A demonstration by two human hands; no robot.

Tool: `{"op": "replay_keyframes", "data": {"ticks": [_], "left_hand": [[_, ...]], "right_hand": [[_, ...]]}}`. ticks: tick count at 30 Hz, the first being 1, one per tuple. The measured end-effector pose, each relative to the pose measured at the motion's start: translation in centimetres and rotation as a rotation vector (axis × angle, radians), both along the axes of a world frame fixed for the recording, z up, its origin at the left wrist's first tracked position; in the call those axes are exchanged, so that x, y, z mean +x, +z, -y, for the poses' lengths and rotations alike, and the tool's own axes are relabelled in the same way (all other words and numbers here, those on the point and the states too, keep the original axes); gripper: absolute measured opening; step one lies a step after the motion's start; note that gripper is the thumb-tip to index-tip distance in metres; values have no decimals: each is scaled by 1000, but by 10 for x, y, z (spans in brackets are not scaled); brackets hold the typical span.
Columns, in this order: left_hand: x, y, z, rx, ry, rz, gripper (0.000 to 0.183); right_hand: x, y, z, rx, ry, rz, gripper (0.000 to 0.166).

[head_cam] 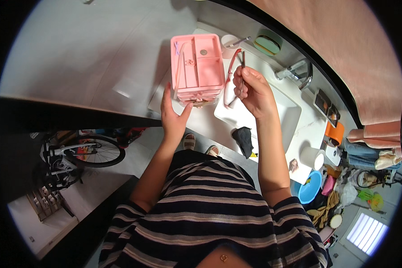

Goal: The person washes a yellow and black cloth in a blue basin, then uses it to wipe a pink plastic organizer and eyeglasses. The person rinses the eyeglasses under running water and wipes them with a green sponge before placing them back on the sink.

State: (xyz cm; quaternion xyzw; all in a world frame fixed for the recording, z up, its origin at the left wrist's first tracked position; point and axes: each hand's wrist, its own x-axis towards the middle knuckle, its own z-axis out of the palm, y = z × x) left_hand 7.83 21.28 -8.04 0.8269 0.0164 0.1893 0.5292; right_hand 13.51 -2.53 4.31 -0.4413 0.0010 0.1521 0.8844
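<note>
A pink plastic storage box (pixel 210 70) with a compartment tray on top stands on the white countertop. My left hand (pixel 175 115) is at its near left corner, thumb at a partly open lower drawer (pixel 201 101) with small items in it; its fingers are spread. In my right hand (pixel 254 87) are thin dark sticks or hair clips (pixel 243 60), too small to name surely, pinched between thumb and fingers. A pink-red headband (pixel 230 72) is beside that hand, over the sink's edge. In the tray lie a pale band (pixel 179 68), a purple clip (pixel 176 48) and a round coin-like piece (pixel 203 52).
Right of the box stands a white cup (pixel 228 43) with a pen-like item. A white sink (pixel 284 110) with a chrome faucet (pixel 293 72) lies to the right. A black cloth (pixel 244 140) hangs at the counter's front edge. Farther right are a white canister (pixel 310 157) and blue basin (pixel 310 187).
</note>
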Motion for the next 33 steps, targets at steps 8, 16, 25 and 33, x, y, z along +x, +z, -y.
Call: {"op": "replay_keyframes", "data": {"ticks": [8, 16, 25, 33], "left_hand": [[28, -58, -11, -62, -87, -125, 72], [66, -45, -10, -182, -163, -63, 48], [55, -13, -10, -268, -45, -100, 65], [-3, 40, 18, -345, -572, -97, 27]], "right_hand": [[-49, 0, 7, 316, 24, -32, 23], [-67, -1, 13, 106, -61, 18, 26], [-84, -6, 9, -275, -239, -80, 23], [-95, -47, 3, -308, -91, -234, 26]]}}
